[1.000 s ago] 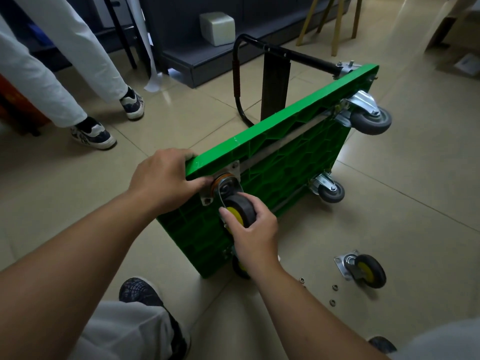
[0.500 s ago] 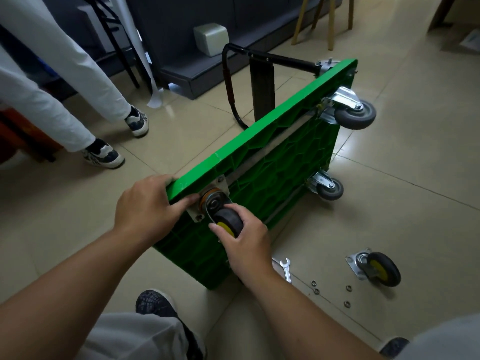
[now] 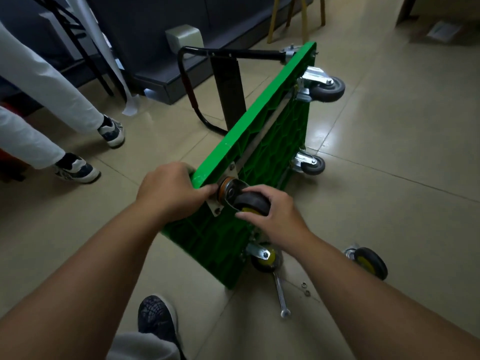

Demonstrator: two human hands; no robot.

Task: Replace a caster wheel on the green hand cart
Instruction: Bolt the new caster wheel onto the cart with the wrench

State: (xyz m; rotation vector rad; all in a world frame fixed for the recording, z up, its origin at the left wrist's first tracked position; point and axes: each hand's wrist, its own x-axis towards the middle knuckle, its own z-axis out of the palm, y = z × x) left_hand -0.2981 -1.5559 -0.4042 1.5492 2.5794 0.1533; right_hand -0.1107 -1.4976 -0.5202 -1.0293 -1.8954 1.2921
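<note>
Green hand cart (image 3: 272, 157) edge-up on beige tiles (image 3: 389, 203), left hand (image 3: 168, 190) round rim (image 3: 241, 131), right hand (image 3: 272, 211) round caster (image 3: 250, 201).

Left hand (image 3: 168, 189) partly behind the green cart's (image 3: 275, 152) edge.

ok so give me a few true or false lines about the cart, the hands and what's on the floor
1. The right hand grips a caster at the upper near corner of the green cart. True.
2. The cart stands on all its wheels. False: it is tipped up on one side edge, with its ribbed underside showing.
3. A wrench lies on the floor by the cart's lower near corner. True.
4. The left hand holds the wrench. False: it grips the cart's top edge.
5. A loose caster lies on the floor to the right of the cart. True.
</note>
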